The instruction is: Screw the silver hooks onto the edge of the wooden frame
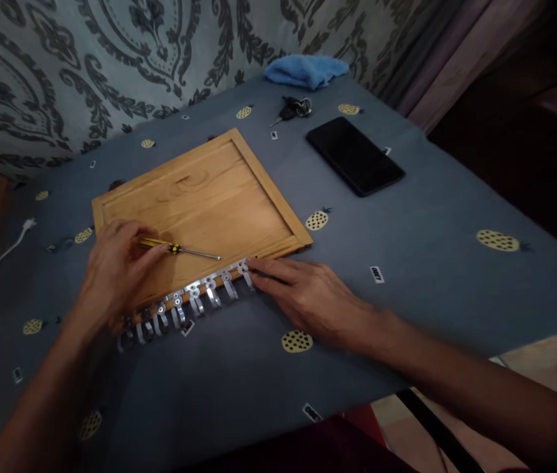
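The left hand (pixel 113 269) is over the near left part of the board, its fingers and thumb closed around a slim screwdriver with a yellow-and-black handle and a thin metal shaft (pixel 194 253). The thumb lies along the near side of the handle, and the fingers curl over its far side. The shaft points right, its tip above the board's near edge; whether the tip touches the wood cannot be told.

Beneath is a flat, rectangular, light-brown wooden board with a raised frame (pixel 204 197), lying on a grey-blue tablecloth printed with yellow pineapples (pixel 431 282). Grain and a darker knot pattern show on its panel. Along its near edge runs a shiny silver metal strip with a row of curved hooks (pixel 194 290), the hooks hanging toward the person. Cross-slotted screw heads show on some of the hook mounts; the strip's left end is in shadow.

At the strip's right end, the extended fingertips of the right hand (pixel 311 292) touch the last hook mount, close together; whether they pinch it or only steady it cannot be told.

Farther right lie dark keys on a ring (pixel 292 108), a crumpled blue cloth (pixel 305 70) and a black rectangular phone (pixel 355 156).
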Demonstrator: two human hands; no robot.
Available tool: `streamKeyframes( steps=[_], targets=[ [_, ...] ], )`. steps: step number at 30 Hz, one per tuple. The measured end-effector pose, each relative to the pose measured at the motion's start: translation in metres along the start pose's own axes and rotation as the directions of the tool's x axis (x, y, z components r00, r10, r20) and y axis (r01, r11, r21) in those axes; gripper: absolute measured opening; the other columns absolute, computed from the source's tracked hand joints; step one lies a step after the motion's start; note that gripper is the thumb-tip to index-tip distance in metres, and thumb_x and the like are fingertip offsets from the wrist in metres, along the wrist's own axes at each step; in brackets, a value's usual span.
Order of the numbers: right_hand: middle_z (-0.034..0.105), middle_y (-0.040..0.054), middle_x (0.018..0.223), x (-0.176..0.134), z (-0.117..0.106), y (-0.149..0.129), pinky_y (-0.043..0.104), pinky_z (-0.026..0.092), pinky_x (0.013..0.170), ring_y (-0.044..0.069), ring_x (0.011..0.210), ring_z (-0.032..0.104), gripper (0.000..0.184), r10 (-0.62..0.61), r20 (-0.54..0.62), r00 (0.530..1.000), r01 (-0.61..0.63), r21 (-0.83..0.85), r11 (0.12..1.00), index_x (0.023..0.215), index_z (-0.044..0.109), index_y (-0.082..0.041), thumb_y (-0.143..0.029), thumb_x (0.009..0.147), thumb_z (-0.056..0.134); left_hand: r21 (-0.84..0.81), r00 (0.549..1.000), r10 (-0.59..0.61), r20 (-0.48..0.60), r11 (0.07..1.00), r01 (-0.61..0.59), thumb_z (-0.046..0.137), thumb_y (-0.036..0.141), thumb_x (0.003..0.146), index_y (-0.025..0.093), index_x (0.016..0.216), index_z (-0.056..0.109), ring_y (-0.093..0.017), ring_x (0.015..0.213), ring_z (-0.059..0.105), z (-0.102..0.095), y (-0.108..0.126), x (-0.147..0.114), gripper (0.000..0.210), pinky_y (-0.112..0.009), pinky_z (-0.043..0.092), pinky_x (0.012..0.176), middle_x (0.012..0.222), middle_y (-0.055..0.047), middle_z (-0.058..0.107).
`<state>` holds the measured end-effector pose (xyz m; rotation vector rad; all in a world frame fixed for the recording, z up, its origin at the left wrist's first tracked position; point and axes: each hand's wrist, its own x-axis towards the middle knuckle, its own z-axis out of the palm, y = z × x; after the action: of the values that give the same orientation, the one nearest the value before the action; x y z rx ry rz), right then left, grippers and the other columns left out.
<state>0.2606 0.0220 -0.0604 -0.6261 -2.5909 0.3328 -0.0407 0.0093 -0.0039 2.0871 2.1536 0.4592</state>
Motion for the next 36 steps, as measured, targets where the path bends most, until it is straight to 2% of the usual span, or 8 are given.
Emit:
streamKeyframes(
  steps=[2, 5, 7, 9, 13, 20, 27, 36],
  targets=[
    [0.069, 0.0130, 0.129, 0.000, 0.000, 0.000, 0.036, 0.062, 0.083, 0.023, 0.102, 0.072, 0.035, -0.007, -0.006, 1.000, 0.007, -0.010, 1.000, 0.118, 0.066, -0.013, -0.001, 0.089, 0.051, 0.031, 0.998, 0.044, -0.037, 0.999, -0.043, 0.057, 0.047, 0.092, 0.021, 0.098, 0.065, -0.029, 0.103, 0.056, -0.002, 0.021, -0.011, 0.028, -0.046, 0.043, 0.092, 0.097, -0.006, 0.061],
    [0.069, 0.0120, 0.128, 0.000, 0.001, 0.000, 0.035, 0.062, 0.080, 0.022, 0.099, 0.072, 0.038, -0.008, -0.021, 1.000, 0.008, -0.027, 1.000, 0.123, 0.064, -0.013, -0.001, 0.090, 0.050, -0.020, 0.966, 0.256, 0.029, 0.967, -0.255, 0.044, 0.051, 0.100, 0.025, 0.109, 0.062, -0.024, 0.100, 0.059, 0.004, 0.055, -0.031, 0.033, -0.041, 0.046, 0.085, 0.101, -0.003, 0.061],
    [0.070, 0.0122, 0.126, 0.000, 0.001, 0.000, 0.035, 0.062, 0.080, 0.022, 0.098, 0.072, 0.037, -0.009, -0.024, 1.000, 0.008, -0.032, 0.999, 0.122, 0.065, -0.013, -0.002, 0.090, 0.050, 0.012, 0.940, 0.326, 0.101, 0.944, -0.329, 0.052, 0.053, 0.097, 0.023, 0.113, 0.060, -0.026, 0.101, 0.058, 0.011, 0.071, -0.040, 0.035, -0.042, 0.048, 0.087, 0.104, -0.004, 0.061],
    [0.070, 0.0130, 0.125, 0.000, 0.001, 0.000, 0.036, 0.062, 0.079, 0.023, 0.099, 0.072, 0.035, -0.010, -0.020, 1.000, 0.010, -0.032, 0.999, 0.120, 0.066, -0.012, -0.002, 0.091, 0.049, 0.066, 0.937, 0.325, 0.132, 0.940, -0.335, 0.063, 0.051, 0.091, 0.020, 0.114, 0.058, -0.028, 0.102, 0.057, 0.019, 0.078, -0.045, 0.039, -0.045, 0.048, 0.089, 0.105, -0.007, 0.061],
    [0.070, 0.0136, 0.126, 0.001, 0.001, -0.001, 0.037, 0.062, 0.078, 0.024, 0.099, 0.072, 0.038, -0.008, -0.005, 1.000, 0.007, -0.025, 1.000, 0.122, 0.065, -0.011, -0.001, 0.089, 0.050, 0.080, 0.946, 0.285, 0.156, 0.951, -0.299, 0.073, 0.044, 0.086, 0.020, 0.113, 0.057, -0.029, 0.102, 0.056, 0.025, 0.078, -0.045, 0.040, -0.046, 0.047, 0.089, 0.106, -0.007, 0.060],
    [0.071, 0.0115, 0.125, 0.002, 0.000, -0.001, 0.035, 0.063, 0.078, 0.022, 0.098, 0.073, 0.037, 0.004, -0.006, 1.000, -0.004, -0.023, 1.000, 0.122, 0.065, -0.013, -0.001, 0.090, 0.049, 0.056, 0.935, 0.323, 0.148, 0.941, -0.334, 0.078, 0.042, 0.081, 0.020, 0.113, 0.057, -0.028, 0.099, 0.055, 0.026, 0.076, -0.046, 0.044, -0.044, 0.047, 0.087, 0.103, -0.005, 0.060],
    [0.070, 0.0120, 0.126, 0.002, 0.000, -0.001, 0.034, 0.063, 0.080, 0.022, 0.100, 0.073, 0.038, -0.001, -0.005, 1.000, 0.001, -0.015, 1.000, 0.121, 0.065, -0.014, 0.000, 0.090, 0.049, -0.005, 0.941, 0.305, 0.144, 0.951, -0.308, 0.077, 0.033, 0.083, 0.021, 0.113, 0.057, -0.027, 0.101, 0.056, 0.030, 0.075, -0.046, 0.038, -0.043, 0.047, 0.087, 0.106, -0.005, 0.062],
    [0.071, 0.0122, 0.126, 0.003, -0.002, -0.001, 0.036, 0.064, 0.079, 0.023, 0.100, 0.074, 0.039, 0.003, 0.004, 1.000, -0.003, 0.015, 1.000, 0.123, 0.065, -0.013, -0.001, 0.091, 0.046, -0.002, 0.942, 0.301, 0.150, 0.953, -0.304, 0.076, 0.034, 0.084, 0.021, 0.110, 0.059, -0.027, 0.100, 0.058, 0.027, 0.077, -0.046, 0.034, -0.043, 0.048, 0.086, 0.103, -0.005, 0.063]
  ],
)
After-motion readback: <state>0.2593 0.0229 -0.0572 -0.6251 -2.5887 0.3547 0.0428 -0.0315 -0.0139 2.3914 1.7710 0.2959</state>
